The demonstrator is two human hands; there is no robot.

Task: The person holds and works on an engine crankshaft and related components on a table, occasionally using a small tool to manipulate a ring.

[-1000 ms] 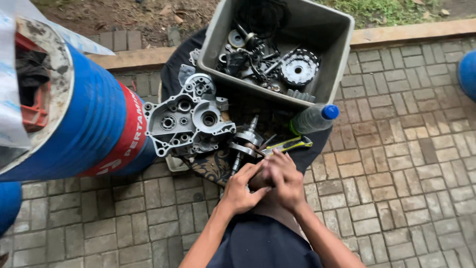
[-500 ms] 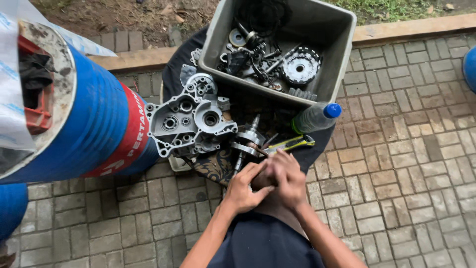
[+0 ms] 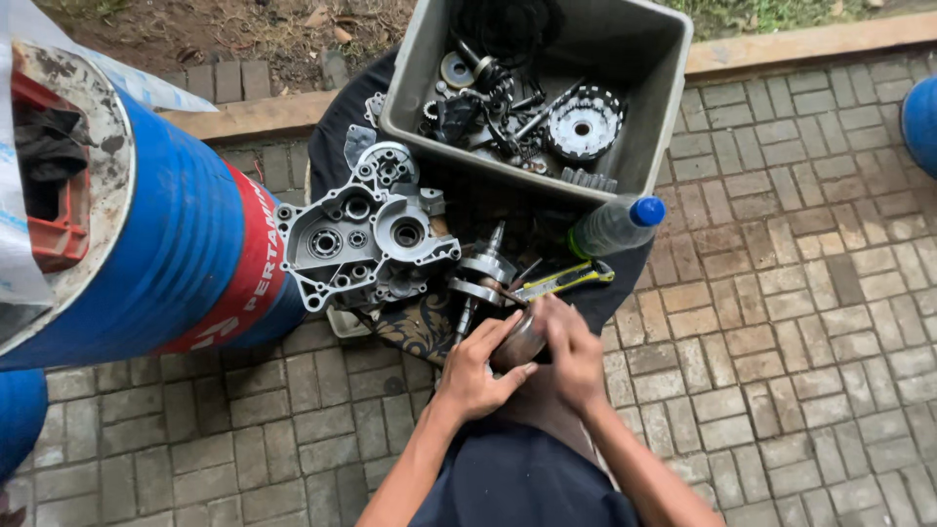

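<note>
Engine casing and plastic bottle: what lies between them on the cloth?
In the head view, a crankshaft lies between the engine casing and the plastic bottle, on the dark cloth.

drum [image 3: 166, 263]: blue w/ red band, white lettering; top rusty white
tub [image 3: 644, 117]: grey
engine casing [image 3: 366, 244]: silver-grey
bottle [image 3: 615, 226]: clear, blue cap
cutter [image 3: 564, 280]: yellow & black
cloth [image 3: 415, 327]: black, gold floral print at edge
paving [image 3: 781, 342]: grey-brown brick pattern
shorts [image 3: 517, 483]: dark navy

Soft, even overcast daylight, faint shadows, sharp focus, slight wide-angle bend at edges.
</note>
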